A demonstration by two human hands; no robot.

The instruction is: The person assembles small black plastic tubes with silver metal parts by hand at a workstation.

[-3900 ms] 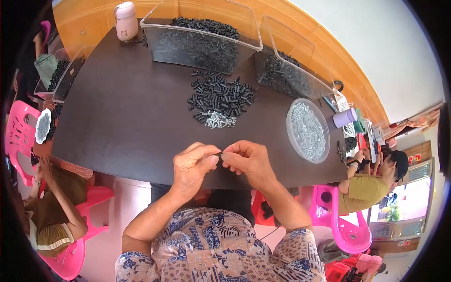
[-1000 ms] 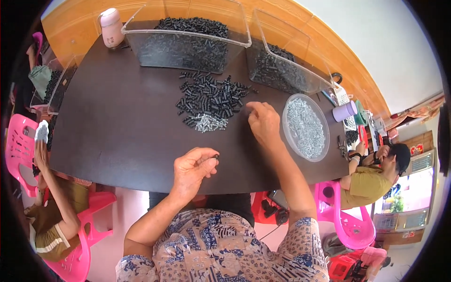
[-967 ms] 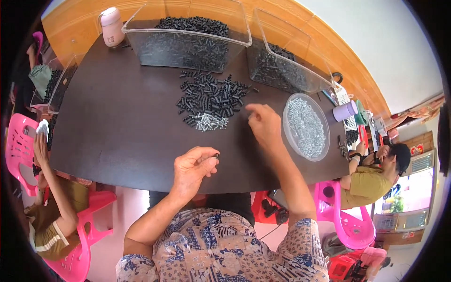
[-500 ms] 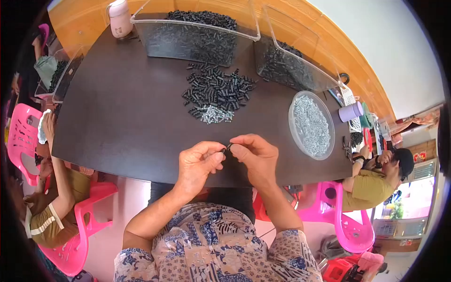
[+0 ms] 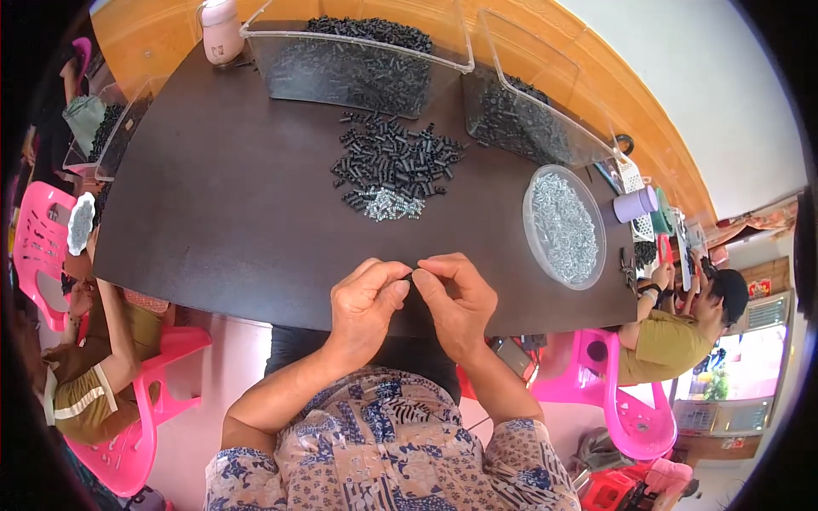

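Above the near part of the table, my left hand [image 5: 361, 305] and my right hand [image 5: 462, 308] meet with thumbs and forefingers pinched. Between their fingertips is a small black plastic part [image 5: 411, 275], mostly hidden by the fingers; both hands grip it. Farther off in front of them lies a loose pile of short black cylindrical parts [image 5: 396, 157]. At the pile's near edge sits a small heap of tiny silvery metal pieces [image 5: 388, 205], too small to make out exactly.
Two clear plastic bins [image 5: 358, 75] of black parts stand at the back. To the right are a round clear tub [image 5: 530, 213] of silvery pieces, pliers [image 5: 628, 268] and a purple cup [image 5: 636, 204]. A pink bottle [image 5: 221, 34] stands back left. People sit at both sides.
My right hand has shifted slightly left, closer to my left hand, and the black part is now more covered. At the left, another person's hand has left a white dish.
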